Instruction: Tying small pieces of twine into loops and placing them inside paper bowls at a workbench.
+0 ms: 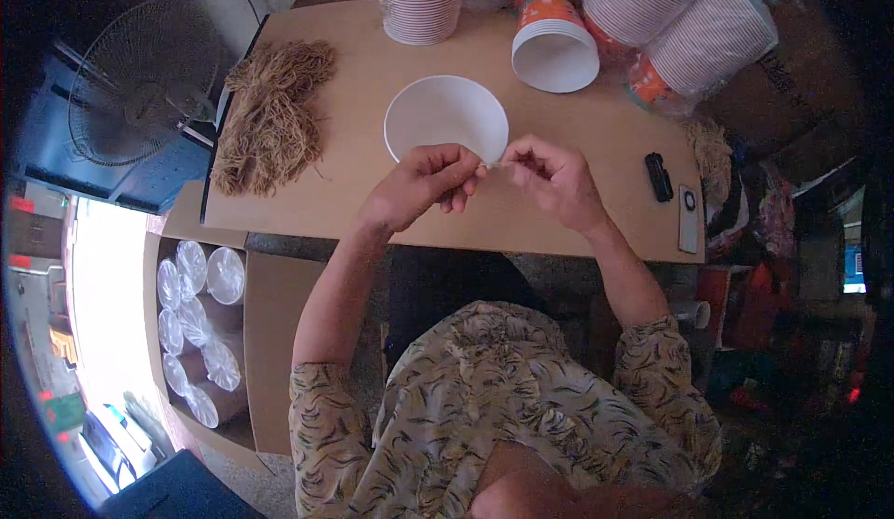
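Both hands meet over the near rim of a round white tub [445,114] on the table. My left hand [424,184] has its thumb and forefinger pinched together. Facing it, my right hand [559,182] is also closed in a pinch. Between the fingertips shows a small, pale, thin piece [493,164], too small to name, and both hands seem to grip it. To the left lies a loose bundle of tan, string-like strands [270,114].
A tall cup stack [419,2] stands at the back, beside orange-printed tubs [556,53] and wrapped stacks [712,40]. On the table's right are a black clip-like object [658,177] and a flat grey piece [687,221]. A fan [140,81] and a carton [270,351] of wrapped cups flank the left.
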